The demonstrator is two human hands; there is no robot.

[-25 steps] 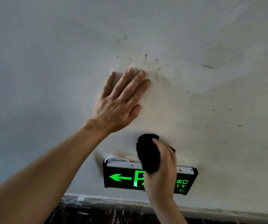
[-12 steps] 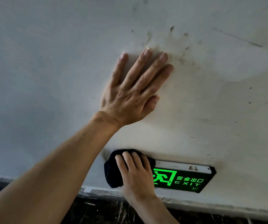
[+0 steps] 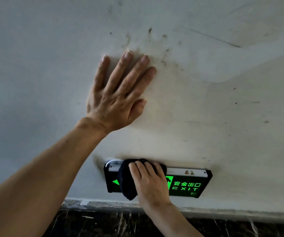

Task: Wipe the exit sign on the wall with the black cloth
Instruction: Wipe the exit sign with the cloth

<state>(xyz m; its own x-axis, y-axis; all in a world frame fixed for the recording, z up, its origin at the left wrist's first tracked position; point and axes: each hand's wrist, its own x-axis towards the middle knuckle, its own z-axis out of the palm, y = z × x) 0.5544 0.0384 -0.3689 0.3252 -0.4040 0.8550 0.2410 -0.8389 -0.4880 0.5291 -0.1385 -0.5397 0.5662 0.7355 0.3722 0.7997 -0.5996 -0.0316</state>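
Note:
A black exit sign (image 3: pixel 189 185) with green lit letters and a silver top strip hangs low on the white wall. My right hand (image 3: pixel 150 183) presses a black cloth (image 3: pixel 126 182) flat against the left half of the sign's face, hiding most of the green arrow and figure. My left hand (image 3: pixel 119 94) lies flat on the wall above the sign, fingers spread, holding nothing.
The white wall (image 3: pixel 223 108) is smudged with dark marks near my left fingertips. A grey skirting strip (image 3: pixel 223 211) runs under the sign, with dark marbled flooring (image 3: pixel 103 224) below it. A white cable (image 3: pixel 111 162) loops at the sign's top left corner.
My right hand swept the cloth from the sign's middle to its left end, and it has now slid slightly back right, uncovering the left edge. My left hand stays on the wall.

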